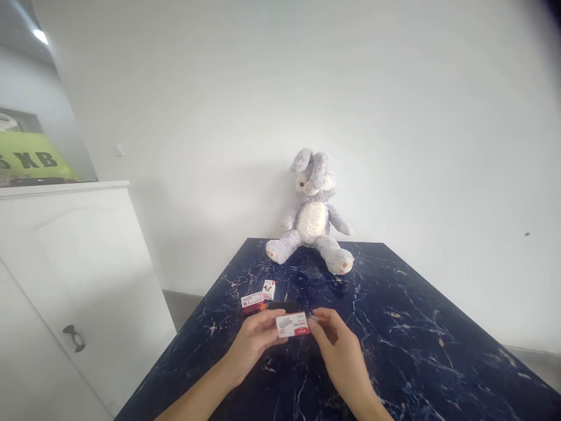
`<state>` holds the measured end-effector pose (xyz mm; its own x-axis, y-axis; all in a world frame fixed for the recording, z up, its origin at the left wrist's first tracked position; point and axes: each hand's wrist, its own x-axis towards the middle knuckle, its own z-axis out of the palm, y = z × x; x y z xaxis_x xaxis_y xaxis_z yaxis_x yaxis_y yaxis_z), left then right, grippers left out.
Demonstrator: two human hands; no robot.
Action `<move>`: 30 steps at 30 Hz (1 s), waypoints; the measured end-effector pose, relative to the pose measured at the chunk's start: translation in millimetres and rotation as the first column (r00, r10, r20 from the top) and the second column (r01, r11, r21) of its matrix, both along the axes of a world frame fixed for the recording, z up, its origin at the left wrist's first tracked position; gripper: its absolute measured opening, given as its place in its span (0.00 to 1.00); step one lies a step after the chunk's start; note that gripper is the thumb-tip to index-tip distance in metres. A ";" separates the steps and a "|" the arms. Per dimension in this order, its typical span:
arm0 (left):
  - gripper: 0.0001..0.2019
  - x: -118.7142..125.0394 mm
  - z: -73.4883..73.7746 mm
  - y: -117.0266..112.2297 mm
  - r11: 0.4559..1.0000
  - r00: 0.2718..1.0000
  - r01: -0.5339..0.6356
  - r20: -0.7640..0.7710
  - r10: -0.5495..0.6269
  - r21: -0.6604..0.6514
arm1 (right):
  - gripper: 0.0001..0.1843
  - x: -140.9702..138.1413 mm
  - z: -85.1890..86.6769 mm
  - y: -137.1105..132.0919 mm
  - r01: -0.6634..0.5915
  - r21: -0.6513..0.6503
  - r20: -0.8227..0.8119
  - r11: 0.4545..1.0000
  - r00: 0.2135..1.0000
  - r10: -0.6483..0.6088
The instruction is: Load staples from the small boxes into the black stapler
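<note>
My left hand (252, 345) and my right hand (337, 345) meet over the dark marble table (416, 351), both pinching a small white and red staple box (292, 325). The left fingers grip its left end; the right fingertips close on its right end. Just beyond the box lies a black stapler (283, 306), partly hidden by it. Two more small staple boxes sit further left: one lying flat (251, 302), one standing upright (269, 289).
A grey and white plush rabbit (312, 216) sits at the table's far edge against the white wall. A white cabinet (65, 280) with a dark handle stands to the left, beside the table.
</note>
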<state>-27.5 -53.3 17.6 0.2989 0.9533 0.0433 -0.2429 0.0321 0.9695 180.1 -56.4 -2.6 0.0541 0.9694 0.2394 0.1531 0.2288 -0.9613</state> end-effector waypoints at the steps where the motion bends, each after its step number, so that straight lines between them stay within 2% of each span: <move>1: 0.21 -0.9 -0.2 0.0 0.999 0.999 0.024 0.038 -0.024 -0.024 | 0.20 0.0 -0.7 0.2 -0.036 -0.021 -0.026 0.999 0.999 0.036; 3: 0.22 -3.9 -0.2 1.7 0.998 0.998 0.027 0.065 -0.023 -0.057 | 0.22 0.0 -2.9 1.0 -0.093 -0.051 -0.062 0.994 0.994 0.090; 6: 0.21 -7.6 0.2 5.1 0.997 0.999 -0.028 0.033 0.031 -0.076 | 0.24 0.0 -5.1 2.2 -0.093 -0.041 -0.111 0.995 0.990 0.088; 12: 0.21 -7.3 -1.6 6.5 0.996 0.998 -0.046 -0.047 0.043 -0.077 | 0.18 3.2 2.5 2.2 -0.138 -0.008 -0.112 0.990 0.984 0.136; 17: 0.20 -8.1 -7.8 10.9 0.992 0.983 -0.112 -0.154 0.102 -0.056 | 0.16 7.2 7.1 2.3 -0.190 0.001 -0.091 0.982 0.978 0.189; 20: 0.19 -7.7 -8.1 12.7 0.991 0.974 -0.132 -0.190 0.126 -0.021 | 0.14 11.1 9.2 3.7 -0.182 -0.059 -0.092 0.982 0.980 0.176; 22: 0.18 -6.6 -6.3 12.1 0.992 0.969 -0.129 -0.210 0.127 0.007 | 0.13 13.7 10.5 5.0 -0.164 -0.079 -0.030 0.983 0.986 0.162; 26: 0.17 -3.8 -3.7 9.7 0.997 0.969 -0.072 -0.235 0.077 0.032 | 0.11 15.2 10.6 5.5 -0.112 -0.039 0.080 0.993 0.990 0.114; 30: 0.18 -1.9 -7.8 8.6 0.995 0.980 -0.091 -0.180 0.082 -0.040 | 0.16 12.4 10.3 2.6 -0.089 -0.091 -0.044 0.992 0.995 0.085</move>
